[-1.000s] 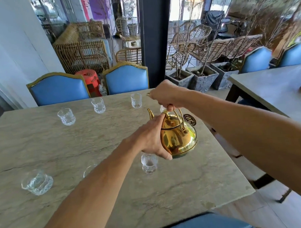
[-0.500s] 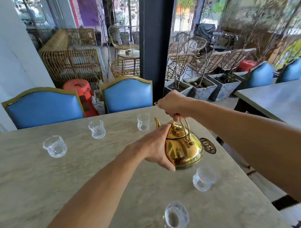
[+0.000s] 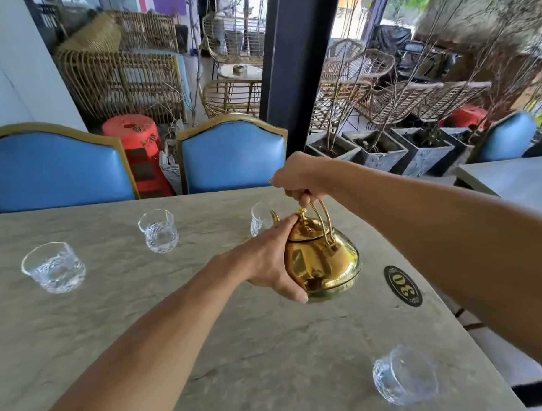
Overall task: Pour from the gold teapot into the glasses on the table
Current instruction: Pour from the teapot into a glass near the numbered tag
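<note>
The gold teapot hangs tilted over the far part of the grey stone table. My right hand grips its wire handle from above. My left hand is pressed against the pot's left side, with a fingertip on the lid knob. The spout points away toward a clear glass that is partly hidden behind my left hand. Two more clear glasses stand in a row to the left. Another glass sits near the table's right edge, close to me.
A round black number plaque lies on the table right of the teapot. Two blue chairs are pushed in at the far side. A second table stands at the right, with planters and wicker chairs beyond.
The teapot and both hands have moved away from me toward the far row of glasses. The near glasses have slid down and out of the picture as my head turned.
</note>
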### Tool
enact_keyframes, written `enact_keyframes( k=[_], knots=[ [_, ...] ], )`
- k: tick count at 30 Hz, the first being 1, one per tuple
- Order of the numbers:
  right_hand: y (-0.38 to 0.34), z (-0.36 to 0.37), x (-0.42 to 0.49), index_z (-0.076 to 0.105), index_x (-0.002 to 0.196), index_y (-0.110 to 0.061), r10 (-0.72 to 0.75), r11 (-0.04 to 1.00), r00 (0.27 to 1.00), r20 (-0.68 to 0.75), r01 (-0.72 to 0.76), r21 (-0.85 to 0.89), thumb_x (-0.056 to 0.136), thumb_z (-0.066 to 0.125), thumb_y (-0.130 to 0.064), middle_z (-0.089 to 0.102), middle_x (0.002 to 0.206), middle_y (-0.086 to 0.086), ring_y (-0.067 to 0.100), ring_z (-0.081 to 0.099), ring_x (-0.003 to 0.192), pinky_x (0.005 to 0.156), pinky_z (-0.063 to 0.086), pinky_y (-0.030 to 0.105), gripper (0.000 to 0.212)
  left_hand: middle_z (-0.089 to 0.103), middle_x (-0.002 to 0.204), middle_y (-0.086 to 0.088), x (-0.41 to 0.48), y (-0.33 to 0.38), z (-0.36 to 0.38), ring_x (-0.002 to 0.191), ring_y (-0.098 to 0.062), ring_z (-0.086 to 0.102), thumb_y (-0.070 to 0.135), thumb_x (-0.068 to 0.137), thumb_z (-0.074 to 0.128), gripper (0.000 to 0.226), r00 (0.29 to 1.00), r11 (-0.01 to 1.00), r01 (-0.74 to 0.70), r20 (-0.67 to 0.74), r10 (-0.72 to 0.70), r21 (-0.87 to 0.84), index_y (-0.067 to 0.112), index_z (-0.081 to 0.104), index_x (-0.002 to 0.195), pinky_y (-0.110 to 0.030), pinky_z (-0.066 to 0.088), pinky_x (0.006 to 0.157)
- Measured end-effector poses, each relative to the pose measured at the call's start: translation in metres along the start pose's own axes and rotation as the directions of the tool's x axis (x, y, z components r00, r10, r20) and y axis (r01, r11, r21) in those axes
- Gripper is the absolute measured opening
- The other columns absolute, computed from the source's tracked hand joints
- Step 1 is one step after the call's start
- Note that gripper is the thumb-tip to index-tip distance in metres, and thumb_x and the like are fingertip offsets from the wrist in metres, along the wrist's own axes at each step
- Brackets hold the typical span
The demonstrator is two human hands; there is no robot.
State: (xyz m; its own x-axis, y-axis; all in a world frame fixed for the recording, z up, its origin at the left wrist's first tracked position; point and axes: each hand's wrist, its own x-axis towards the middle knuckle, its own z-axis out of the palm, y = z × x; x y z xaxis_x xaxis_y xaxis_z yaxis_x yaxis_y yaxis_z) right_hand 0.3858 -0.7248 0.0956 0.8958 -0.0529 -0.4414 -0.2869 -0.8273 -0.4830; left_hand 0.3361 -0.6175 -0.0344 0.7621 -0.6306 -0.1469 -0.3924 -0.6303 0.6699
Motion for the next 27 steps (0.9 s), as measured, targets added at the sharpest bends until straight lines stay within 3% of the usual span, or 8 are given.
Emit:
enact_keyframes(
  k=[13,19,27],
  knots=[
    [-0.014,0.004,0.053,0.04,0.081,-0.008,0.085,0.981,0.986,0.141,-0.059,-0.183,0.104,0.035,-0.017,0.035,0.052,0.004,0.013,0.027,0.037,0.033,0.027,0.013,0.026,0.046,0.154,0.006,0.026,-0.025,-0.009,0.14,-0.02,0.05,0.052,0.05,0.101,0.143,0.999,0.989,-0.004,0.051,0.011,-0.146,0.034,0.014,0.162,-0.045,0.047,0.119],
    [-0.017,0.006,0.066,0.044,0.085,-0.008,0.101,0.977,0.977,0.186,-0.063,-0.202,0.105,0.036,-0.019,0.033,0.055,0.002,0.013,0.025,0.042,0.044,0.023,0.023,0.025,0.049,0.152,0.007,0.029,-0.03,-0.012,0.138,-0.019,0.053,0.058,0.044,0.098,0.148,0.998,0.983,0.015,0.066,-0.003,-0.18,0.033,0.014,0.163,-0.043,0.048,0.117],
    [-0.018,0.006,0.077,0.05,0.098,-0.01,0.148,0.971,0.958,0.244,-0.093,-0.222,0.106,0.035,-0.018,0.03,0.046,-0.001,0.011,0.023,0.03,0.034,0.023,0.012,0.018,0.049,0.152,0.006,0.033,-0.03,-0.013,0.138,-0.019,0.052,0.051,0.05,0.097,0.14,0.996,0.977,0.021,0.094,-0.001,-0.21,0.029,0.017,0.163,-0.042,0.048,0.118]
  ],
)
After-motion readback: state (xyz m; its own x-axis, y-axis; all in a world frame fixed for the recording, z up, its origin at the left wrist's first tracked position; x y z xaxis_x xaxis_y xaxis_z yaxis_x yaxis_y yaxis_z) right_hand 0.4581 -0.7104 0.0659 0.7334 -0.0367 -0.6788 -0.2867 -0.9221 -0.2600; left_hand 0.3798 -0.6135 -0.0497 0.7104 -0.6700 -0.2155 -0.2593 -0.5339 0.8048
